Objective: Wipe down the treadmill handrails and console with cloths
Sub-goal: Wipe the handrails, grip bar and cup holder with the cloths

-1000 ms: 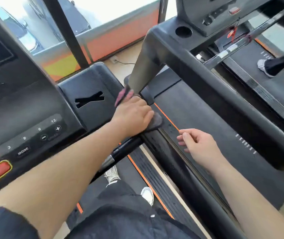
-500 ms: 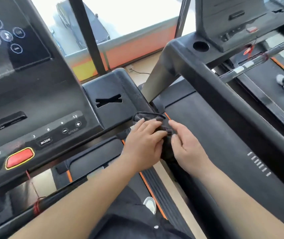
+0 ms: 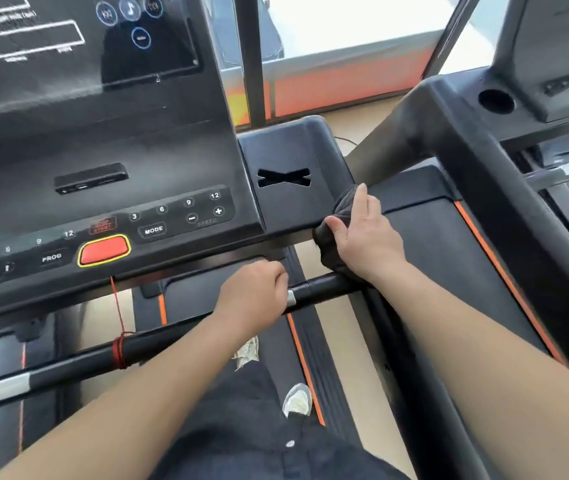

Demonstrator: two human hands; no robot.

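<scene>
The black treadmill console [image 3: 110, 161] fills the upper left, with a dark screen, a red stop button [image 3: 103, 250] and speed keys. My right hand [image 3: 362, 233] grips a dark grey cloth [image 3: 336, 216] and presses it against the right corner of the console, where the side handrail [image 3: 425, 403] starts. My left hand [image 3: 255, 296] is closed in a fist on the black crossbar handrail [image 3: 324, 287] just below the console. No cloth shows in the left hand.
A red safety cord [image 3: 118, 344] is wound round the crossbar at lower left. A second treadmill [image 3: 504, 188] stands close on the right, with a round cup hole. Windows and an orange wall strip lie ahead. My legs and shoes are on the belt below.
The cloth passed from my left hand to my right hand. My left hand dropped to the crossbar and closed on it. The view swung left, bringing more of the console into sight.
</scene>
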